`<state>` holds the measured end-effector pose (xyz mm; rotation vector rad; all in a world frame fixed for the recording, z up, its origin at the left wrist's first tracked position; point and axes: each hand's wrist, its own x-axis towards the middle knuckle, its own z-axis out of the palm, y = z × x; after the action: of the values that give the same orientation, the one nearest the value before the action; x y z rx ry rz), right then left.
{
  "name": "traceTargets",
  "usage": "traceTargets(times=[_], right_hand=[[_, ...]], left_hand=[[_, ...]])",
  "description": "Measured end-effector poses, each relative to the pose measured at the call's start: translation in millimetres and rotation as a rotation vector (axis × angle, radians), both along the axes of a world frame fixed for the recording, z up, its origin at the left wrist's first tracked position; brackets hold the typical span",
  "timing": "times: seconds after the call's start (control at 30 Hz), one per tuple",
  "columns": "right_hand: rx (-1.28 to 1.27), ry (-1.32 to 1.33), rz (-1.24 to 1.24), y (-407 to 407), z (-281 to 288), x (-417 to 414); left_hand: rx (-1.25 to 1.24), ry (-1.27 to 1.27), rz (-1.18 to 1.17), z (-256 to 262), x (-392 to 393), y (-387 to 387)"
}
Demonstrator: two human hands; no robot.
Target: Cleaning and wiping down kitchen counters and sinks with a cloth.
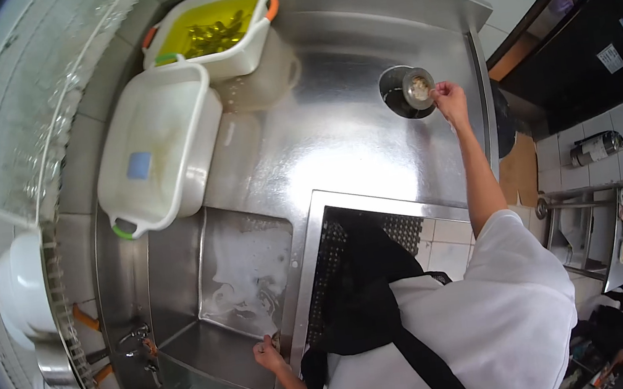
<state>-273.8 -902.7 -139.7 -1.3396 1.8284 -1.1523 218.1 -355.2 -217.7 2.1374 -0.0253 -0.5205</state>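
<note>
My right hand (449,104) reaches out over the steel counter and grips the rim of a small round bowl (410,91). Pale food bits (420,87) lie inside the bowl, which is tilted over a round hole (395,105) in the counter. The hole's dark inside is partly covered by the bowl. My left hand (269,354) is at the near rim of the steel sink (230,342), its fingers curled. Whether anything is inside those fingers is too small to tell. Whitish, soapy water (247,259) spreads over the sink's bottom.
A white plastic tub (164,113) with green handles holds a blue sponge (139,165). Beyond it, another tub (244,61) contains yellow-green liquid and shiny metal pieces. Left are taps (137,332) and a rack with white bowls (28,284). The steel counter (331,111) has a raised edge.
</note>
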Motion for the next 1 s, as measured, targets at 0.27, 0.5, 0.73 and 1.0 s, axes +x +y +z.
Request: traceTargets(times=[0.27, 0.5, 0.73, 1.0], right_hand=[[-0.163, 0.732, 0.226, -47.9, -74.4, -15.7], [0.032, 0.986, 0.749, -61.3, -98.6, -25.3], [-0.113, 0.972, 0.843, -56.5, -69.9, -45.2], [-0.202, 0.153, 0.535, -27.4, 11.3, 89.1]], left_hand=[[0.124, 0.141, 0.097, 11.3, 4.0, -2.4], [0.065, 0.136, 0.129, 10.9, -6.7, 5.5], [0.129, -0.03, 0.183, 22.2, -4.9, -7.0], [0.178, -0.33, 0.293, 41.8, -22.9, 86.9]])
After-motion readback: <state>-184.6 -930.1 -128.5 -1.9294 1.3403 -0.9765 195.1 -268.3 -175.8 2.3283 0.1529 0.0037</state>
